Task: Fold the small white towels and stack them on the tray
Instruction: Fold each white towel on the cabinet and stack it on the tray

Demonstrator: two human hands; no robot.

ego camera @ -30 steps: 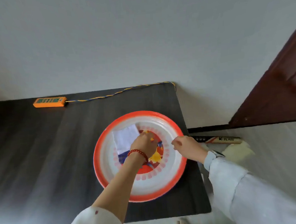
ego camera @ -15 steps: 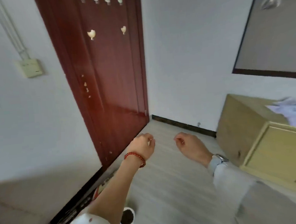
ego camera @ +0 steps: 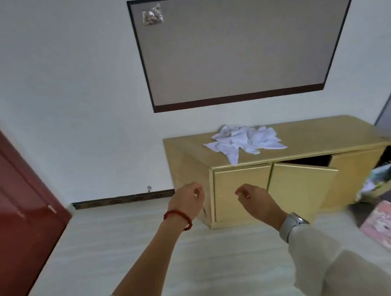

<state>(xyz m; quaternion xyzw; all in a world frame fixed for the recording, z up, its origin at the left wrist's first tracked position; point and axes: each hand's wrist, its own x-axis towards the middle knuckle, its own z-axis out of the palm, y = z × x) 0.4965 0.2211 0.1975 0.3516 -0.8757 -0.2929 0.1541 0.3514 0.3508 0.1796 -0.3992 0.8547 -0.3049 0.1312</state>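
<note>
A heap of several crumpled small white towels [ego camera: 243, 141] lies on top of a low yellow cabinet [ego camera: 240, 190] against the far wall. My left hand [ego camera: 186, 202], with a red bead bracelet at the wrist, hangs in the air in front of the cabinet's left end, fingers loosely curled and holding nothing. My right hand [ego camera: 255, 200], with a watch on the wrist, is level with it in front of the cabinet doors, also loosely curled and holding nothing. Both hands are below and short of the towels. The tray is out of view.
One cabinet door [ego camera: 300, 187] stands ajar. A dark red door [ego camera: 17, 209] is at the left. A framed grey board [ego camera: 241, 44] hangs on the wall above the cabinet. A pink patterned object [ego camera: 384, 225] sits at the right edge. Pale floor [ego camera: 117, 239] lies between me and the cabinet.
The view swung from the table with the red-rimmed tray and a folded towel, past the red door, to the cabinet with the towel heap. Both hands left the tray and hold nothing.
</note>
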